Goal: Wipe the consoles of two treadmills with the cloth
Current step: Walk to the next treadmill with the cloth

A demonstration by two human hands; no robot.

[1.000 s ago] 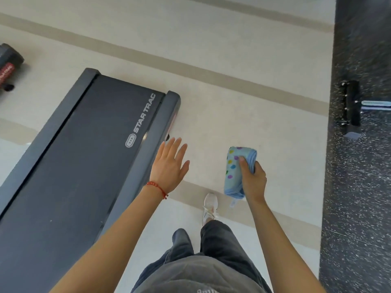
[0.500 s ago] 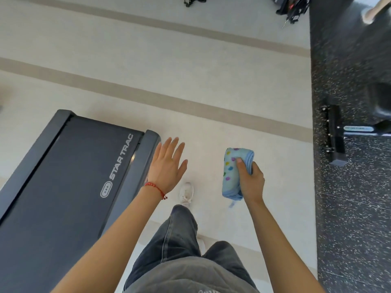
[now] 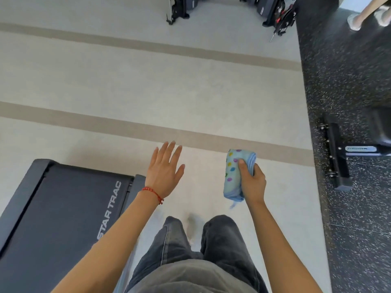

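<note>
My right hand (image 3: 252, 182) grips a folded light-blue cloth (image 3: 232, 172) with coloured dots, held upright in front of me above the pale floor. My left hand (image 3: 164, 170) is spread flat, palm down, fingers apart, holding nothing; a red string bracelet sits on its wrist. At the lower left lies the rear end of a black treadmill deck (image 3: 61, 210) marked STAR TRAC, just left of my left forearm. No treadmill console is in view.
Dark speckled rubber flooring (image 3: 347, 85) runs down the right side, with a black machine base (image 3: 338, 157) on it. Bases of other black machines (image 3: 275, 11) stand at the top. Another person's feet (image 3: 364, 17) show at the top right. My dark-trousered legs are below.
The view has travelled forward past the end of the treadmill, which has slid down and left in frame. More machines and someone's feet came into view at the top. Both hands keep their poses.
</note>
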